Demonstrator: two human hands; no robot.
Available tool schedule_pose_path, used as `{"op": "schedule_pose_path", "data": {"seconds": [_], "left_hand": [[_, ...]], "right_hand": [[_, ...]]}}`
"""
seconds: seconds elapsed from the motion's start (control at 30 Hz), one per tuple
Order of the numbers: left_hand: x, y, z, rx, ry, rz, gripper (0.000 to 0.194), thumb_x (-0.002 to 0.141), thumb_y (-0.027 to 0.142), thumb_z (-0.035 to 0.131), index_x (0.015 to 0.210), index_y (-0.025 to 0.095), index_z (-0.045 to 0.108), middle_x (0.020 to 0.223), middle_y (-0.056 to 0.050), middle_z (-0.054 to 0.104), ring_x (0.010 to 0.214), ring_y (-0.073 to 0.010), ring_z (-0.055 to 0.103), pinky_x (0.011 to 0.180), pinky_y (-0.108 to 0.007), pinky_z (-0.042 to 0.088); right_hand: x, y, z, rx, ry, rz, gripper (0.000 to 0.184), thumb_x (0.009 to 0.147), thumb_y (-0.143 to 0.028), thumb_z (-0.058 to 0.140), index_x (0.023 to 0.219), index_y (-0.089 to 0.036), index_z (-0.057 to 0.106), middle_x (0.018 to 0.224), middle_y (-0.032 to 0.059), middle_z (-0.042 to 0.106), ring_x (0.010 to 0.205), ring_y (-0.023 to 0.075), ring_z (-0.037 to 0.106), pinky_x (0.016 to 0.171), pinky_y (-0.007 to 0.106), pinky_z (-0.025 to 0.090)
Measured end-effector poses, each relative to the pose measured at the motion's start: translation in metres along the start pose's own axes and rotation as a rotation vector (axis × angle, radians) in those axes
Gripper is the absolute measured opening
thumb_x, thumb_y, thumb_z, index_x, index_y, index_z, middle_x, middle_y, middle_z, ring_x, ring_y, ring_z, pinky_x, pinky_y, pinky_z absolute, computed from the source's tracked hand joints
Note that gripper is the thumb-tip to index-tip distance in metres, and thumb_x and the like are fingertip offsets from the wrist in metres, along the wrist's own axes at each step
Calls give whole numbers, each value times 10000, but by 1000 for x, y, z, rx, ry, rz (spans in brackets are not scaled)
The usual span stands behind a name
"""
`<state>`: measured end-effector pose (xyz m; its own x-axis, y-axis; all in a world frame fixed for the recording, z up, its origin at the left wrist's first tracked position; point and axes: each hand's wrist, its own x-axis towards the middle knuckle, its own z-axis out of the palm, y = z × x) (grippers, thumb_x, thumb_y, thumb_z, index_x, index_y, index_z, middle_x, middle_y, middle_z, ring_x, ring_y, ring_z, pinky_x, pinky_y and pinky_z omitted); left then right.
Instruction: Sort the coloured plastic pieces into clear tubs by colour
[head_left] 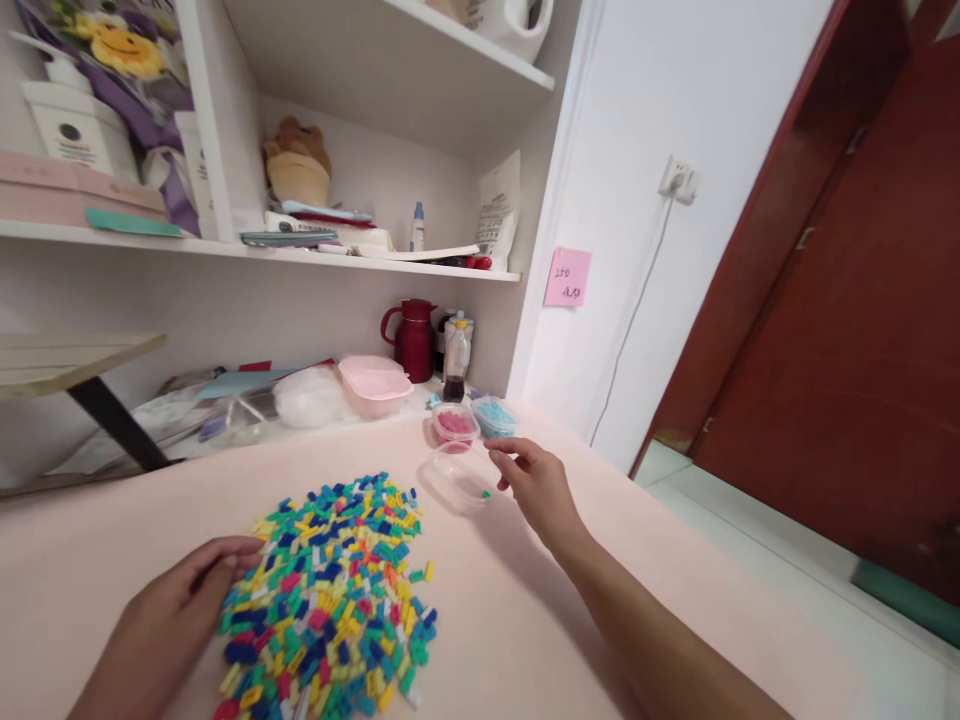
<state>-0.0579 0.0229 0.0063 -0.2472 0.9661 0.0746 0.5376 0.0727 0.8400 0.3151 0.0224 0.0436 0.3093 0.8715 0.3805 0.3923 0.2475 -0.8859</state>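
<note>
A loose pile of small colourful plastic building bricks (337,590) in green, yellow, blue, red and white is spread over the table. My left hand (176,610) rests at the pile's left edge, thumb and fingertips close together; whatever may be between them is hidden. My right hand (536,490) hovers at the right side of a clear plastic tub (450,480), thumb and index finger apart, with nothing seen between them. Inside that tub, at its right end, lies one green brick (487,494). Behind it stand a tub of pink-red pieces (455,425) and a tub of light-blue pieces (495,417).
At the back of the pale pink table (495,640) are a pink lidded box (375,380), a dark red jug (415,340) and a bottle with dark liquid (454,365). A white shelf (360,262) overhangs the rear. The wall (600,340) borders the right.
</note>
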Motion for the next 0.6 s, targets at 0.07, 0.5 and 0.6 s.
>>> {"op": "schedule_pose_path", "data": {"seconds": [0.07, 0.5, 0.6], "left_hand": [[0, 1, 0, 0, 0, 4, 462, 603, 590, 520, 868, 266, 717, 1017, -36, 782, 1066, -294, 679, 990, -395, 496], [-4, -2, 2, 6, 36, 83, 373, 680, 505, 518, 860, 249, 720, 901, -35, 794, 929, -267, 723, 831, -352, 553], [-7, 0, 3, -23, 44, 104, 350, 687, 494, 518, 825, 246, 722, 849, -39, 791, 873, -260, 729, 804, -348, 561]], "right_hand": [[1, 2, 1, -7, 3, 14, 282, 828, -398, 620, 977, -198, 752, 728, 27, 672, 570, 147, 570, 529, 262, 410], [-2, 11, 6, -38, -36, -18, 297, 842, -432, 606, 995, -218, 745, 841, 46, 710, 611, 159, 619, 565, 282, 458], [-3, 10, 5, -50, -34, -27, 308, 834, -448, 616, 986, -217, 749, 845, 50, 708, 605, 156, 610, 568, 287, 460]]}}
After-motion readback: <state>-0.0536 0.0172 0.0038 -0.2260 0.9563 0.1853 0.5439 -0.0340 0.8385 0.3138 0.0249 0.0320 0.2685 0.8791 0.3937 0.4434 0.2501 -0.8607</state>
